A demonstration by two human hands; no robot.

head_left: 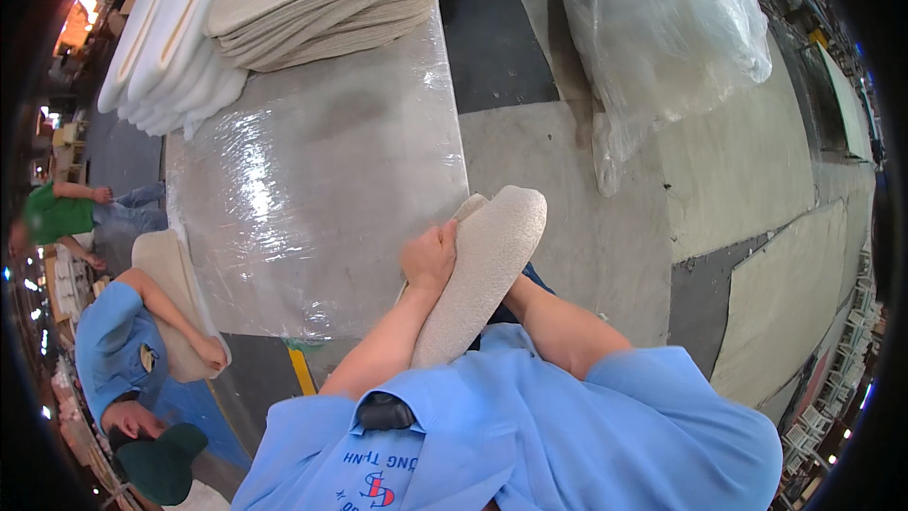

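Note:
In front of my body, a beige, rough-woven cushion cover [482,265] is held up at a slant, its rounded end pointing away from me. My left hand [431,254] is closed round its left edge in a fist. My right forearm [558,317] reaches in from the right behind the cover, which hides my right hand and its fingers. Whether padding is inside the cover cannot be made out. Just left of my left hand lies the table [312,208], wrapped in shiny clear plastic film.
At the table's far end sit a stack of beige covers [331,9] and a pile of white pads [175,38]. A large plastic bag [662,28] of white stuff stands far right. Left, a co-worker [123,331] handles a beige piece; another person [71,213] is beyond.

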